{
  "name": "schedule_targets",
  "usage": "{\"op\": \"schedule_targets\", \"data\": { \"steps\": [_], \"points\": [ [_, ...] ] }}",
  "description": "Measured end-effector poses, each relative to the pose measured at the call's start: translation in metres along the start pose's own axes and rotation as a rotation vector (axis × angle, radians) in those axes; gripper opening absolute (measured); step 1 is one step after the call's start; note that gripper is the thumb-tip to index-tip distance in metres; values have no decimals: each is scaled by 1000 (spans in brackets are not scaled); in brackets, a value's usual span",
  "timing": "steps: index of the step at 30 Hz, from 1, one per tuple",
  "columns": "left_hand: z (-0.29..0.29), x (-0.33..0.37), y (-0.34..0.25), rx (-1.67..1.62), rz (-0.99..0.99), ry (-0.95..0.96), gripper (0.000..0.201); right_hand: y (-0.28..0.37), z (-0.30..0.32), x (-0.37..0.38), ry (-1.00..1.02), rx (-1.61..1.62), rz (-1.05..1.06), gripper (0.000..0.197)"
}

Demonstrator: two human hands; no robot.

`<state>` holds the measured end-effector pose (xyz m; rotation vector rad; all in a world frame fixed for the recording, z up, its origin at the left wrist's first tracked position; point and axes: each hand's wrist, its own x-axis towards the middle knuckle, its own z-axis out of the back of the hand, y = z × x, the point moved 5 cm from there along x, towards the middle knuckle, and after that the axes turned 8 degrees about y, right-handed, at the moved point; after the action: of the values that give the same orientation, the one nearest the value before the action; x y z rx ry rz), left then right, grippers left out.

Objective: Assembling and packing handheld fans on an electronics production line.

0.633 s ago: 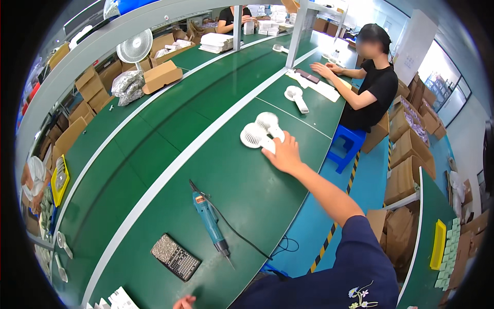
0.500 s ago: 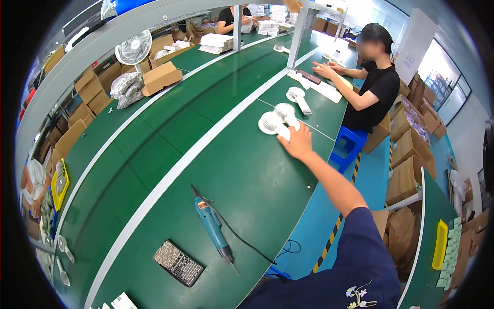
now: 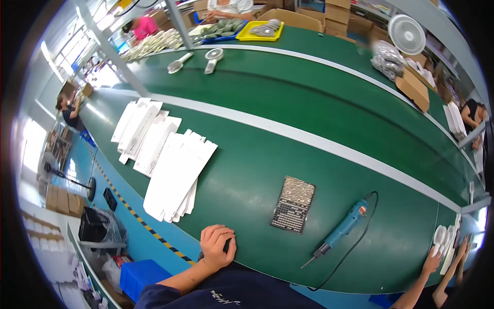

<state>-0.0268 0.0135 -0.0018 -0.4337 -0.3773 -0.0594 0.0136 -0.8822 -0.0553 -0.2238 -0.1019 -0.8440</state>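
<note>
My left hand [image 3: 217, 247] rests at the near edge of the green table, its fingers curled in around something dark that I cannot make out. Far to the right, my right hand [image 3: 431, 261] has its fingers on the handle of a white handheld fan [image 3: 440, 235], one of several pale fans lying together there. Between my hands lie a teal electric screwdriver [image 3: 345, 226] with a black cable and a black tray [image 3: 292, 211] of small metal screws.
Flat white cartons [image 3: 177, 170] lie in overlapping stacks on the left. A pale divider strip [image 3: 303, 139] crosses the table. Beyond it are two white handheld fans [image 3: 212, 61] and a yellow tray [image 3: 260, 37]. A co-worker's hands [image 3: 461, 252] are close to my right hand.
The view has swung to the left, bringing the white cartons and my left hand into sight. My right hand remains at the fans, now near the right rim.
</note>
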Motion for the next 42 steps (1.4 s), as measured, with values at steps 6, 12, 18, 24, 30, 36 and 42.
{"op": "schedule_targets", "data": {
  "steps": [6, 12, 18, 24, 30, 36, 42],
  "points": [
    [12, 9, -1, -331, 59, 42, 12, 115, 86, -74, -587, 233, 433, 60],
    [30, 151, 63, -419, 32, 117, 21, 302, 196, -369, -306, 966, 1499, 24],
    [-17, 329, 219, -164, 157, 89, 41, 348, 196, -459, 542, 1266, 912, 32],
    [-44, 435, 323, 430, 131, 138, 69, 361, 190, -477, 176, 1169, 840, 32],
    [-66, 495, 366, 561, 181, 209, 65, 357, 171, -471, -195, 1163, 731, 36],
    [-83, 545, 324, 777, -272, 378, 50, 388, 223, -479, 104, 1022, 577, 27],
    [-102, 546, 298, 643, -570, 291, 33, 400, 245, -484, 35, 804, 647, 24]
  ]
}}
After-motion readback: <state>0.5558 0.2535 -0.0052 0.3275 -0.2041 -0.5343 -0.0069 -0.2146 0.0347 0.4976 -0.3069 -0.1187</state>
